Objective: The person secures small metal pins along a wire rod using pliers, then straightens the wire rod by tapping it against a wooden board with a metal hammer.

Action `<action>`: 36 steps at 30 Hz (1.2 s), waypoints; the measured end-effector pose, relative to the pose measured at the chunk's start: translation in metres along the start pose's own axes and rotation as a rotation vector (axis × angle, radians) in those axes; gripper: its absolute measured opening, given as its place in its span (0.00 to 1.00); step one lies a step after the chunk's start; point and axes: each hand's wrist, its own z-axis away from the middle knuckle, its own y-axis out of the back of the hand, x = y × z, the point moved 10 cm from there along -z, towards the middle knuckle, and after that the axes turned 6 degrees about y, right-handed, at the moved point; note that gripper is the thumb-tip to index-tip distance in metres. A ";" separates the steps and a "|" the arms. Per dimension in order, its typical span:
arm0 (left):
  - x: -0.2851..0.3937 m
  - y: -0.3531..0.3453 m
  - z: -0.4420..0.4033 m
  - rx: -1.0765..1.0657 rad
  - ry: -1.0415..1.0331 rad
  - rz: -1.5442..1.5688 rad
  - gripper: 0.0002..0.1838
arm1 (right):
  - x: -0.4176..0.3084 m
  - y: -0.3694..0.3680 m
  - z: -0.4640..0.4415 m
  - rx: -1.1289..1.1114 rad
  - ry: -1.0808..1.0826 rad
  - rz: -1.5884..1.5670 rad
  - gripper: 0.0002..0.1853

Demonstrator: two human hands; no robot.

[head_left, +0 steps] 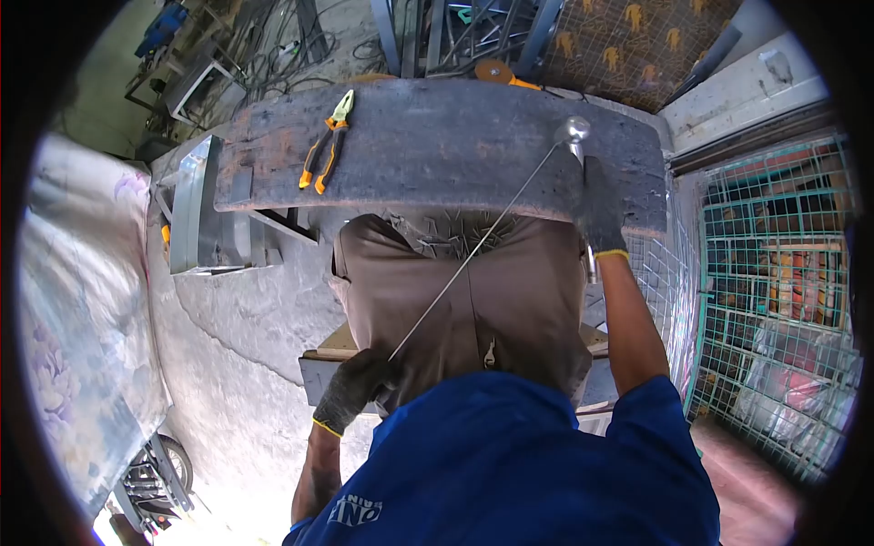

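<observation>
My right hand [601,205], in a dark glove with a yellow cuff, is wrapped round the handle of a shiny metal hammer [574,130]. The hammer's rounded head is over the right part of a dark metal bench top [437,136]. Low at my left hip, my gloved left hand [353,393] is closed on one end of a thin metal rod [469,255]. The rod slants up across my lap, and its far end reaches the hammer head; whether they touch I cannot tell. Pliers [330,141] with orange and black handles lie on the bench's left part.
Several short metal pieces [446,235] lie below the bench's near edge, between my legs. Beyond the bench are an orange disc [494,71] and steel bars [410,41]. A bent sheet-metal piece [196,209] stands left; green wire mesh [774,273] is right.
</observation>
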 end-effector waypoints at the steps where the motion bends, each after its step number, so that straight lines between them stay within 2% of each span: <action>1: 0.005 0.000 0.000 0.009 -0.061 -0.010 0.04 | 0.003 -0.006 -0.005 -0.063 -0.003 -0.076 0.25; 3: 0.012 0.004 -0.001 0.013 -0.138 -0.033 0.03 | 0.005 -0.009 -0.007 -0.106 -0.016 -0.153 0.25; 5: 0.001 0.004 0.000 0.003 0.006 0.037 0.03 | 0.008 -0.007 -0.006 -0.085 -0.102 -0.054 0.24; 9: 0.007 0.000 0.000 -0.035 -0.066 0.045 0.03 | 0.018 -0.016 -0.017 -0.149 -0.075 -0.149 0.23; 11: -0.002 0.000 0.001 -0.029 0.010 0.072 0.03 | 0.021 -0.013 -0.019 -0.117 -0.102 -0.132 0.24; 15: 0.008 -0.001 0.001 -0.021 -0.098 0.032 0.03 | 0.021 -0.019 -0.024 -0.129 0.015 -0.061 0.26; 17: 0.005 0.001 0.001 -0.013 -0.057 0.043 0.04 | 0.052 -0.015 -0.025 0.036 -0.232 -0.070 0.28; 18: 0.005 0.001 0.002 -0.014 -0.050 0.046 0.04 | 0.058 -0.017 -0.025 0.029 -0.231 -0.070 0.28; 19: -0.023 -0.007 0.003 -0.090 0.290 0.257 0.04 | 0.060 -0.017 -0.025 0.026 -0.215 -0.147 0.28; 20: -0.047 -0.020 0.015 -0.165 0.630 0.463 0.08 | 0.062 -0.016 -0.026 0.028 -0.200 -0.227 0.28; 21: -0.048 -0.020 0.019 -0.167 0.633 0.457 0.08 | 0.070 -0.014 -0.028 0.028 -0.206 -0.232 0.28; 23: -0.027 -0.012 0.010 -0.188 0.364 0.359 0.09 | 0.088 -0.024 -0.034 -0.149 -0.267 -0.123 0.27; 27: -0.029 -0.017 0.005 -0.209 0.494 0.550 0.08 | 0.090 -0.023 -0.022 -0.066 -0.234 -0.174 0.29; 29: 0.029 0.005 -0.014 -0.078 -0.089 0.066 0.06 | 0.083 -0.016 -0.024 0.040 -0.183 -0.199 0.31; 30: 0.036 0.005 -0.016 -0.091 -0.088 0.061 0.06 | 0.083 -0.017 -0.022 0.040 -0.197 -0.201 0.31; 32: 0.023 0.001 -0.022 -0.150 0.274 0.333 0.08 | 0.082 -0.016 -0.019 0.034 -0.252 -0.222 0.32; 36: 0.020 -0.009 -0.031 -0.196 0.253 0.319 0.09 | 0.089 -0.015 -0.017 0.041 -0.311 -0.230 0.32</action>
